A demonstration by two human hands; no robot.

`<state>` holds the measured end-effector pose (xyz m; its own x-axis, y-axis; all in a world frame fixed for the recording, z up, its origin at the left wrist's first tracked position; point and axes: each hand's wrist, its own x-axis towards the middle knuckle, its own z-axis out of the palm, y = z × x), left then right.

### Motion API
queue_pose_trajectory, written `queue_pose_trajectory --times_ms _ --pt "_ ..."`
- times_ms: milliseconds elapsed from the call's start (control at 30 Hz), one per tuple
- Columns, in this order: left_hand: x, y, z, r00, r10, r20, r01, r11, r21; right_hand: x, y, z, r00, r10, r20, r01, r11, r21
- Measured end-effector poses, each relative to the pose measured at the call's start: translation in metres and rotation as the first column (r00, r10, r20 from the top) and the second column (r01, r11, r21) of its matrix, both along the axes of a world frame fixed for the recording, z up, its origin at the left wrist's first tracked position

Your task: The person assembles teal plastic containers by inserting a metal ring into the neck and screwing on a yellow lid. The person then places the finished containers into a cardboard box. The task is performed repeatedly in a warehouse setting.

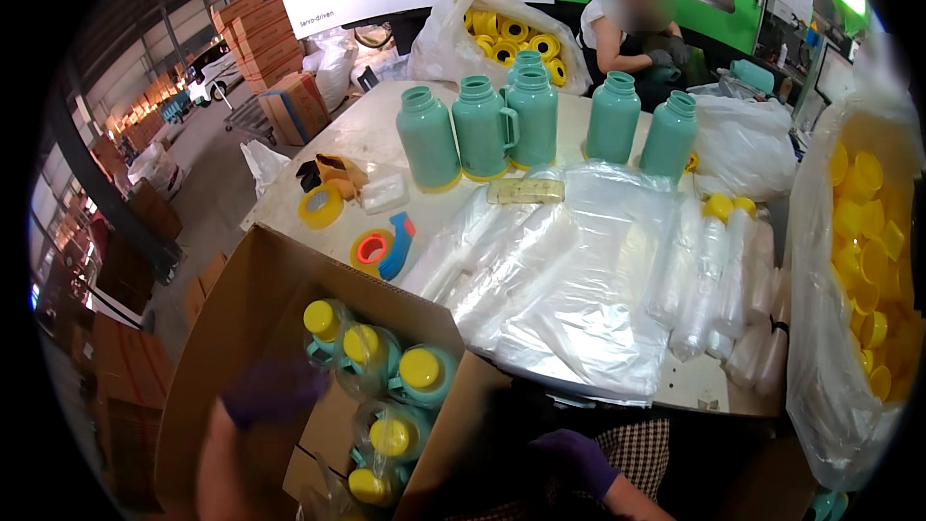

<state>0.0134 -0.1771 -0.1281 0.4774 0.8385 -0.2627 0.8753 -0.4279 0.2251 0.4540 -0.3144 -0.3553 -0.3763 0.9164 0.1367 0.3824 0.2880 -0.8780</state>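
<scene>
Right hand (577, 461): purple-gloved, near edge, beside checked cloth (639, 452); we cannot tell whether it grips anything. Left hand (275, 391): purple-gloved, blurred, well apart from the right, at the carton's (328, 275) left part; we see nothing in it, but cannot tell its finger posture.

Capped flasks (422, 368): at least five, green, yellow-topped, clear film about them, inside the carton; just right of the left hand, left of the right hand. We judge them stiff, fairly light, slippery in film, perhaps fragile; best held round the shoulder or by the side handle.

Clear bags (579, 280): soft, layered on the surface (371, 130), farther off.

Uncapped flasks (479, 130): upright, beyond the bags.
</scene>
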Motion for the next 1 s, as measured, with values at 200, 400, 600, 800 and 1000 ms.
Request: queue_pose_trajectory --times_ms 200,400,600,800,1000 --pt "0.141 0.395 0.016 0.964 -0.179 0.197 -0.081 0.51 0.857 -0.003 0.018 -0.002 0.972 -0.047 -0.229 0.009 0.986 -0.168" --pt "0.049 0.549 -0.058 0.758 0.651 0.028 -0.548 0.614 0.568 -0.004 0.046 0.001 0.981 0.114 -0.155 -0.088 0.983 0.163" --pt "0.053 0.508 -0.083 0.911 -0.114 0.397 -0.205 0.709 0.675 0.041 0.008 -0.021 0.94 -0.186 -0.286 0.218 0.972 0.085" --pt "0.19 0.194 -0.057 0.672 -0.357 0.648 -0.222 0.738 0.637 0.108 -0.161 0.088 0.651 -0.744 -0.148 0.703 0.518 0.488" --pt "0.254 -0.007 -0.076 0.517 -0.372 0.771 0.086 0.919 0.386 0.201 -0.393 0.205 -0.339 -0.78 0.527 0.837 0.007 0.548"
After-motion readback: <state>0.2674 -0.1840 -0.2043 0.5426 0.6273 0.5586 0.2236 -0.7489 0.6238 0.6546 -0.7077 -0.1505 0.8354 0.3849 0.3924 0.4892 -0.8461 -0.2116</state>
